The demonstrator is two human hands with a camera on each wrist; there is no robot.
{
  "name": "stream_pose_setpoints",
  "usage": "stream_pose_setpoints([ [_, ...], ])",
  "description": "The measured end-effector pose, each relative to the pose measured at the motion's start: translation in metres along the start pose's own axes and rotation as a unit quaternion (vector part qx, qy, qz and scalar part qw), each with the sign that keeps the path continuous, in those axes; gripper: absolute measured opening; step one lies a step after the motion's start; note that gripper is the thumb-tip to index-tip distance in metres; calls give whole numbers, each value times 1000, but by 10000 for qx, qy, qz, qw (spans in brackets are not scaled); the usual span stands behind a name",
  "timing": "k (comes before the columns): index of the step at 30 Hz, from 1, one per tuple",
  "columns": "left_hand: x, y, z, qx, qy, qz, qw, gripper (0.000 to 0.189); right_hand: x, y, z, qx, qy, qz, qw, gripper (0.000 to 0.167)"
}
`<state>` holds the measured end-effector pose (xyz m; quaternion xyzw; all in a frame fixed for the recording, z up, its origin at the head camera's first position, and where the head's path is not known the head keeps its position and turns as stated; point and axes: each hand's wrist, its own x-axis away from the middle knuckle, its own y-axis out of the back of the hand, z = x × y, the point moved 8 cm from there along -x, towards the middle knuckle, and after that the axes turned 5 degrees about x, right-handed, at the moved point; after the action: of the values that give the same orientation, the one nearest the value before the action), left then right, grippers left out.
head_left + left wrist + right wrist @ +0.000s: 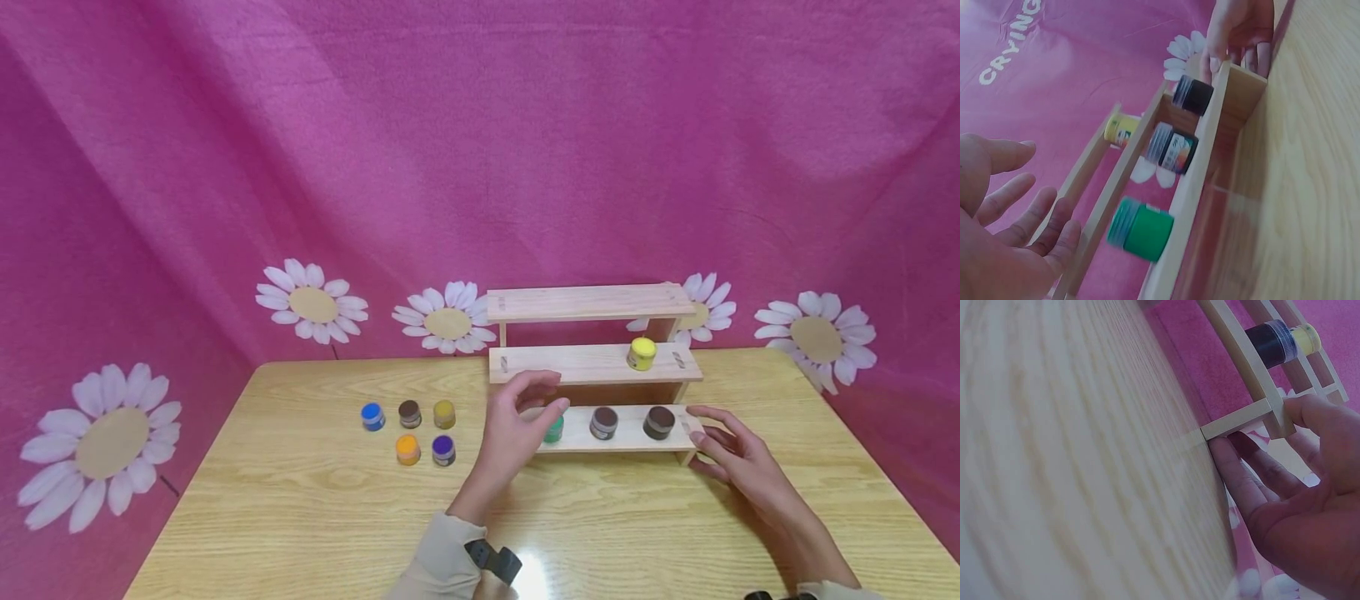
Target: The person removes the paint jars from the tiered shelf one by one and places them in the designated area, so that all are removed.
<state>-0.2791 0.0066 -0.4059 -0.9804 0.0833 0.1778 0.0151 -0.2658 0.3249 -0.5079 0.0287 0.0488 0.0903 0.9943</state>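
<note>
A three-tier wooden display rack (592, 364) stands toward the back of the table. My right hand (738, 467) grips the right end of its bottom step, the thumb at the board's edge and fingers against the end support (1235, 420). Over the left end of that step, my left hand (517, 421) is spread with nothing in it. Beside its fingers is a green paint jar (1141, 229), partly covered by the hand in the head view. Two dark-lidded jars, one in the middle (603, 422) and one at the right (659, 422), share the bottom step.
A yellow jar (642, 353) sits on the middle step's right side. Left of the rack, on the table (300, 500), stand blue (372, 417), brown (409, 413), mustard (444, 414), orange (407, 450) and purple (443, 450) jars. Behind hangs a pink flowered cloth (480, 150).
</note>
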Motion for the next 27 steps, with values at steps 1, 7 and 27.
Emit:
stream_pose_setpoints([
  [1, -2, -4, 0, 5, -21, 21, 10000, 33, 0, 0, 0, -17, 15, 8, 10000, 43],
  [7, -17, -26, -3, 56, -177, 150, 9997, 34, 2, 0, 1, -49, 28, 15, 10000, 44],
  [27, -65, -85, 3, -846, 307, 180, 9958, 41, 1, -1, 1, -24, -9, 12, 10000, 44],
])
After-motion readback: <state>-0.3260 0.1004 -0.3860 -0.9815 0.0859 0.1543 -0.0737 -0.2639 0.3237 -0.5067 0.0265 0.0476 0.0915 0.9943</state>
